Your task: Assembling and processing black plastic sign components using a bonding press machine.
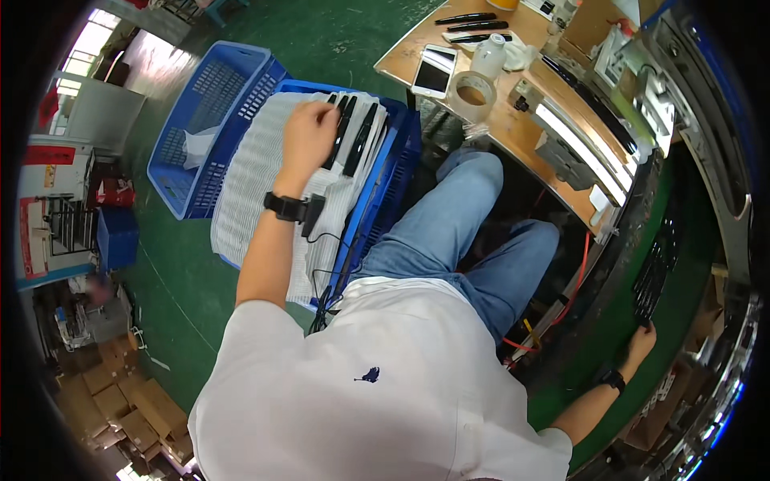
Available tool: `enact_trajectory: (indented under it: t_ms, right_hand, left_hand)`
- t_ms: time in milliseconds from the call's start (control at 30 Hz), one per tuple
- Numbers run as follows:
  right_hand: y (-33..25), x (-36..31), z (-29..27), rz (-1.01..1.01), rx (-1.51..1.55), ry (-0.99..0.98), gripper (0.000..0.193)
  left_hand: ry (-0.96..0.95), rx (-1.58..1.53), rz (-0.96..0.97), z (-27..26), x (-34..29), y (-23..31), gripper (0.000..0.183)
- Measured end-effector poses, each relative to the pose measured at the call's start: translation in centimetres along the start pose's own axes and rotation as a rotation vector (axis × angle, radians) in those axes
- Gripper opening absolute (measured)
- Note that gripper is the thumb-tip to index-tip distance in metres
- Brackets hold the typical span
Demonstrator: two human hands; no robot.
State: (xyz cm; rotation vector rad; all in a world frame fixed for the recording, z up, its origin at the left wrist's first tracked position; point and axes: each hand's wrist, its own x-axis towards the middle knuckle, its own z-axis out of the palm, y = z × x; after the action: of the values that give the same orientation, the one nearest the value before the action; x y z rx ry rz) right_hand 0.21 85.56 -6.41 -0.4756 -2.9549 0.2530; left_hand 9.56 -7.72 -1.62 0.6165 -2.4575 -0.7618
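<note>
My left hand [311,136] is over a blue crate [391,172], its thumb and fingers curled together by the upper ends of glossy black strips [360,140]. Those narrow strips lie side by side on white ribbed foam sheeting [261,172]. What the left fingers hold, if anything, is hidden. Far to the right, my right hand [641,345] is stretched out over a green belt [593,353]. Its fingertips close on the near end of a bunch of glossy black strips [656,268]. Both wrists wear black bands; a cable runs from the left one.
Beside the foam-filled crate stands another blue crate [186,172] with a white scrap inside. A wooden workbench [513,140] ahead holds a white phone [435,70], a tape roll [472,94], a bottle [488,56] and more black pieces. Cardboard boxes [128,401] are stacked at lower left.
</note>
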Motion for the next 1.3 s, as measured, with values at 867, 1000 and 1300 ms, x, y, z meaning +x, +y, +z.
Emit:
enact_trajectory:
  t_ms: [867, 1000, 1300]
  right_hand:
    - [-46.1, -0.6, -10.7, -0.694, 0.71, -0.097, 0.039]
    - [-50.0, 0.0, -11.0, -0.819, 0.573, -0.115, 0.037]
    - [-39.3, -3.7, -14.2, -0.734, 0.571, 0.189, 0.029]
  left_hand:
    - [-0.316, -1.076, -0.321, -4.2, 0.9, 3.4, 0.054]
    - [-0.496, -1.413, -0.264, -2.7, 2.3, 11.5, 0.05]
    - [-0.55, -0.775, 0.42, 5.3, 6.9, 25.1, 0.037]
